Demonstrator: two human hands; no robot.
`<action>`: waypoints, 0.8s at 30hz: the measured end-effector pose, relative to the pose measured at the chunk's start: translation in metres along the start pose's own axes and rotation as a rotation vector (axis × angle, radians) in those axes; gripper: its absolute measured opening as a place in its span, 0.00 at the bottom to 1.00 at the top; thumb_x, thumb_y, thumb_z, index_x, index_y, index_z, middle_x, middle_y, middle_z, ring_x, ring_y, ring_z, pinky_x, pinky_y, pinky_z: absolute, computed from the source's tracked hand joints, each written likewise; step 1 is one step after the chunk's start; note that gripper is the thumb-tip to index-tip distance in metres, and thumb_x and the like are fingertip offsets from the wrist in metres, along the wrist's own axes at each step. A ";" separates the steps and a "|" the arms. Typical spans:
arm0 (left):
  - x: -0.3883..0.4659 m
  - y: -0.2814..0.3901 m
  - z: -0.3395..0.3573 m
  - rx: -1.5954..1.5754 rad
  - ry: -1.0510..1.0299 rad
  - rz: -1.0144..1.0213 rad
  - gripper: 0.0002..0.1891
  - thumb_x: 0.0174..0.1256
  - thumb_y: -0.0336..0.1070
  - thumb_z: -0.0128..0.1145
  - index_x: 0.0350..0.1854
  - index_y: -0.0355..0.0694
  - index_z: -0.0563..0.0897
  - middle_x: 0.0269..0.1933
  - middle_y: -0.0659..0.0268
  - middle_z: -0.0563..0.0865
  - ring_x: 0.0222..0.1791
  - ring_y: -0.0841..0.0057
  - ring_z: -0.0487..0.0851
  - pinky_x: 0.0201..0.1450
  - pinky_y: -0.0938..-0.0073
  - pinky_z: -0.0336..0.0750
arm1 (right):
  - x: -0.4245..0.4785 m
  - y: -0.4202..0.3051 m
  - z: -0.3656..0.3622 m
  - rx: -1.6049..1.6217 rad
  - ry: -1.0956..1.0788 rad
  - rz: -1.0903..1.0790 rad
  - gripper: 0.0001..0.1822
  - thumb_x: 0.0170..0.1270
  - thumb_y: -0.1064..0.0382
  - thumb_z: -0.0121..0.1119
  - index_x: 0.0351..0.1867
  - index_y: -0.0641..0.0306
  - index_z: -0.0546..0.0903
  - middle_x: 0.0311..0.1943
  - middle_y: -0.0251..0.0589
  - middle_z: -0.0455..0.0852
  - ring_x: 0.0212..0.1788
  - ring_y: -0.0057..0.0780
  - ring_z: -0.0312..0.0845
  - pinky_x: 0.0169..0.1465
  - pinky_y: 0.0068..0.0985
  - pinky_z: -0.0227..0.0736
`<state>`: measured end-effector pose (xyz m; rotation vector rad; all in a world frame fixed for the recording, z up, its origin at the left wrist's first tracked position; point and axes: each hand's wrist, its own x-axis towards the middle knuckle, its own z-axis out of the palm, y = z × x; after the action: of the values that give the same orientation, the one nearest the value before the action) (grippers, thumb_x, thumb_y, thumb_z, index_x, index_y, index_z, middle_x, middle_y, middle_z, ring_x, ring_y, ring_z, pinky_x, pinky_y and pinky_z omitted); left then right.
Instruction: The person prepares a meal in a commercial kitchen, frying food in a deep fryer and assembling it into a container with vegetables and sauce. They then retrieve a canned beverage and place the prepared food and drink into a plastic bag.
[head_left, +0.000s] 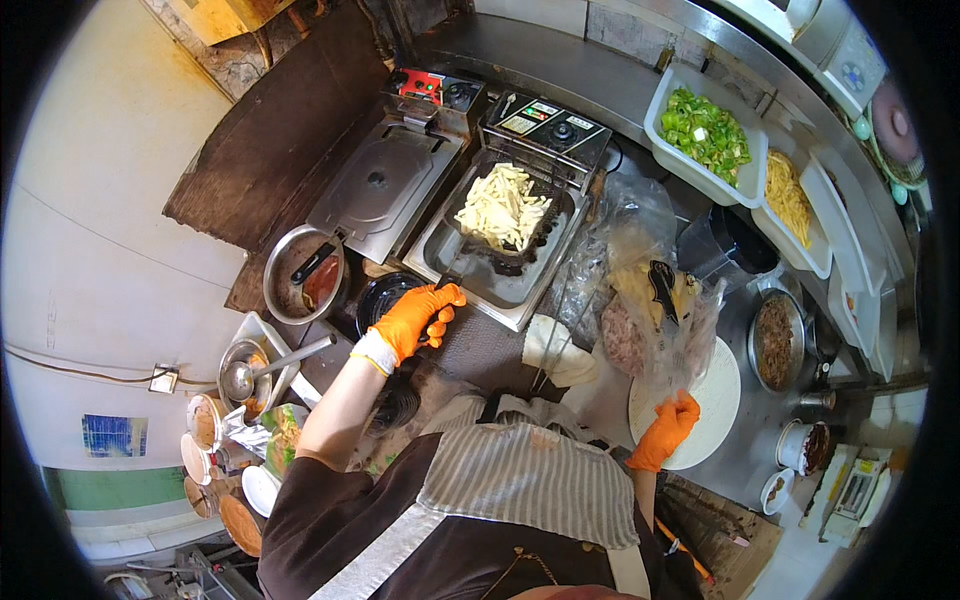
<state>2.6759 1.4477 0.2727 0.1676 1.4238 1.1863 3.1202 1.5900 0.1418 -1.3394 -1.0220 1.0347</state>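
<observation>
My left hand (416, 322), in an orange glove, is shut on the handle of a wire fryer basket (551, 187). A heap of pale French fries (502, 206) fills that basket, which sits over the steel tank of an electric deep fryer (517, 289). At the right, my right hand (666, 433), also gloved in orange, pinches the lower end of a clear plastic bag (667, 356) with black print. Pale yellow pieces show inside the bag. Below the bag is a white round lid or board (716, 405). Pinkish minced meat (624, 334) in plastic lies beside the bag.
A second fryer, its steel lid (375, 180) on, stands to the left. Nearby are a steel pot (277, 274) and a ladle (289, 360). Tubs of chopped green peppers (697, 135) and noodles (787, 199) line the right. A folded cloth (555, 352) and metal tongs (553, 330) lie in front.
</observation>
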 end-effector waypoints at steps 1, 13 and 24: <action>-0.004 0.000 0.006 0.043 -0.002 0.053 0.13 0.78 0.47 0.60 0.41 0.41 0.82 0.26 0.70 0.78 0.14 0.80 0.71 0.17 0.75 0.71 | -0.004 -0.011 0.011 0.015 -0.004 -0.049 0.14 0.71 0.73 0.62 0.55 0.65 0.78 0.46 0.34 0.77 0.39 0.20 0.71 0.47 0.21 0.70; -0.003 -0.038 0.008 0.070 0.142 0.039 0.13 0.80 0.45 0.60 0.41 0.39 0.82 0.23 0.70 0.78 0.11 0.80 0.68 0.11 0.76 0.62 | -0.036 -0.089 0.083 -0.634 -0.810 -0.003 0.14 0.71 0.60 0.66 0.49 0.68 0.86 0.41 0.53 0.91 0.45 0.37 0.89 0.48 0.31 0.79; 0.034 -0.061 -0.023 0.154 0.138 -0.043 0.15 0.80 0.45 0.59 0.51 0.37 0.85 0.27 0.64 0.82 0.15 0.75 0.74 0.14 0.73 0.66 | -0.049 0.078 0.145 -1.242 -1.149 0.150 0.43 0.59 0.27 0.63 0.52 0.72 0.87 0.56 0.65 0.87 0.55 0.57 0.87 0.60 0.43 0.79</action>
<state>2.6803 1.4303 0.2012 0.1634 1.6334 1.0704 2.9681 1.5763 0.0624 -1.7388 -2.7652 1.3535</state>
